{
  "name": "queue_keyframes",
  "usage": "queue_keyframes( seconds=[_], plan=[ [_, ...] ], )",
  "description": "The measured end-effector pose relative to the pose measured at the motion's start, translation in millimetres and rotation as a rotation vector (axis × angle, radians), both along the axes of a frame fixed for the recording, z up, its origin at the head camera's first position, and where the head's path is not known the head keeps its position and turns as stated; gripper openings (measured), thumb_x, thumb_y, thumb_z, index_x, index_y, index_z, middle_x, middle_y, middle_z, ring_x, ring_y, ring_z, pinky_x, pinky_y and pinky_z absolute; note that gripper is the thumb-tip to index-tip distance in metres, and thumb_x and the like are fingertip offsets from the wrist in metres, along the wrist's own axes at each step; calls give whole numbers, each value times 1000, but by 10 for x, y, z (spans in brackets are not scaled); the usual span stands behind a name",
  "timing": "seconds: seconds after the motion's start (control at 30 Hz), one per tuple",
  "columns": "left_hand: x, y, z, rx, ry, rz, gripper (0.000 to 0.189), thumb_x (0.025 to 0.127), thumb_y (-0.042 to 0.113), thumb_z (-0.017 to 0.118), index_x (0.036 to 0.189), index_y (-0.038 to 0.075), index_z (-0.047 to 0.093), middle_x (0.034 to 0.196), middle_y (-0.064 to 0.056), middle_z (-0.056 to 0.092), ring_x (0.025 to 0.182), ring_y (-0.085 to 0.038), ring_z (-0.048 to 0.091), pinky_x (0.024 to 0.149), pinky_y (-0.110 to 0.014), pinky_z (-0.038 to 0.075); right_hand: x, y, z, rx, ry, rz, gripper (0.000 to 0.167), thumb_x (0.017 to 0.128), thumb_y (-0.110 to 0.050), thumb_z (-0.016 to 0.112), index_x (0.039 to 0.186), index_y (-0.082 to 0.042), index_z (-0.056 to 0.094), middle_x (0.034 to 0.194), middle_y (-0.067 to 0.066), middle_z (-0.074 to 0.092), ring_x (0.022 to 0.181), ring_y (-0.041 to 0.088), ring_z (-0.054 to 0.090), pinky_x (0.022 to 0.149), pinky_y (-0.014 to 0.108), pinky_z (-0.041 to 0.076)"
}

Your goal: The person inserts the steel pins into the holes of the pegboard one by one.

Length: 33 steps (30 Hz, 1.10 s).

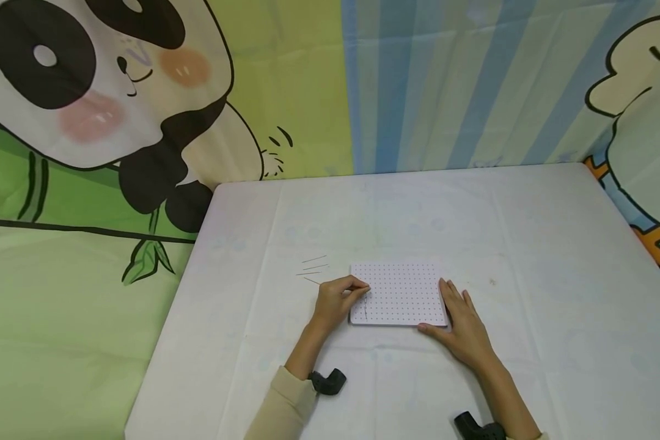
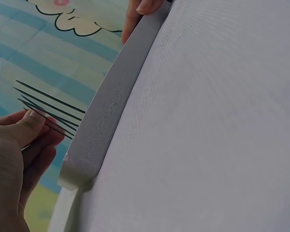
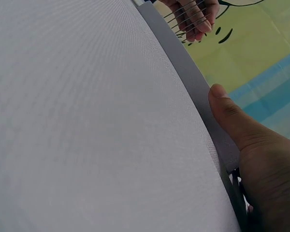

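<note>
A white board (image 1: pixel 401 299) with rows of small holes lies on the table, its front side showing as a thick pale edge in the left wrist view. Thumb and fingertips of my left hand (image 1: pixel 334 302) pinch a thin dark needle at the board's left side. Several more dark needles (image 2: pixel 50 97) stand upright from the board beside those fingers, pointed ends up. My right hand (image 1: pixel 464 333) braces the near right corner, straight fingers along the right side and thumb (image 3: pixel 227 106) against the front edge.
Several loose needles (image 1: pixel 315 259) lie on the white tablecloth (image 1: pixel 286 220), left of the board's far corner. Cloth printed with a panda (image 1: pixel 143 110) and blue stripes (image 1: pixel 396 85) hangs behind the table. Each wrist carries a black camera (image 1: pixel 330 382).
</note>
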<state>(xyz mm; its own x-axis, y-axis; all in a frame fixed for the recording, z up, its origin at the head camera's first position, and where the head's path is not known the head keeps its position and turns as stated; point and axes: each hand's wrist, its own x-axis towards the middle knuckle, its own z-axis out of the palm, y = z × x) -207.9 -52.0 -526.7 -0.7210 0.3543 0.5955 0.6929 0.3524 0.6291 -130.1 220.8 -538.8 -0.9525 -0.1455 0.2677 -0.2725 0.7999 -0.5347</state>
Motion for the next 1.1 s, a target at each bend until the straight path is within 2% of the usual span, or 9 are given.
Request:
queue_keyframes(
  seconds=[0.13, 0.37, 0.6, 0.73, 0.83, 0.93, 1.1],
  plan=[
    [7, -8, 1, -18, -22, 0, 7, 84, 14, 68, 82, 7, 68, 81, 0, 69, 74, -5, 64, 69, -13, 50, -1, -1, -7, 2, -15, -3, 105, 70, -48, 76, 145, 1, 21, 144, 24, 29, 134, 36, 23, 112, 39, 5],
    [15, -13, -38, -1, -38, -9, 5, 80, 5, 72, 81, 7, 68, 81, -2, 70, 74, -7, 65, 67, -14, 50, 1, -2, -23, -2, -21, -9, 105, 70, -49, 75, 144, 1, 22, 144, 25, 29, 134, 36, 23, 112, 39, 5],
    [42, -27, -69, -29, -59, 16, 6, 82, 12, 70, 85, 7, 71, 83, -1, 70, 78, -7, 66, 69, -13, 50, 10, 6, -33, -6, -40, -15, 105, 70, -53, 73, 145, 0, 21, 145, 23, 28, 134, 36, 22, 112, 39, 4],
    [66, -64, -61, -37, -109, 8, 15, 81, 13, 71, 94, 6, 71, 90, -2, 70, 84, -6, 65, 73, -14, 50, 11, 13, -56, -4, -36, -16, 105, 70, -53, 73, 145, 0, 21, 145, 22, 28, 134, 35, 23, 112, 39, 4],
    [87, -147, -18, -2, -165, -7, 21, 80, 10, 72, 101, 4, 70, 96, -4, 69, 87, -8, 65, 75, -17, 50, 12, 14, -64, -3, -32, -17, 105, 70, -53, 73, 145, 0, 21, 145, 23, 28, 134, 35, 22, 112, 39, 4],
    [79, -289, 34, 30, -166, 38, 21, 79, 7, 72, 100, 4, 70, 96, -4, 69, 86, -9, 65, 74, -19, 51, 11, 16, -67, -2, -34, -16, 105, 71, -54, 73, 145, -1, 21, 145, 22, 28, 135, 35, 22, 112, 39, 4],
    [0, -569, 64, 19, -92, 187, 17, 78, 9, 73, 95, 7, 71, 92, -1, 70, 81, -10, 66, 72, -19, 52, 16, 11, -64, 2, -27, -20, 106, 70, -53, 74, 145, -1, 21, 145, 22, 28, 134, 35, 23, 112, 39, 4]
  ],
)
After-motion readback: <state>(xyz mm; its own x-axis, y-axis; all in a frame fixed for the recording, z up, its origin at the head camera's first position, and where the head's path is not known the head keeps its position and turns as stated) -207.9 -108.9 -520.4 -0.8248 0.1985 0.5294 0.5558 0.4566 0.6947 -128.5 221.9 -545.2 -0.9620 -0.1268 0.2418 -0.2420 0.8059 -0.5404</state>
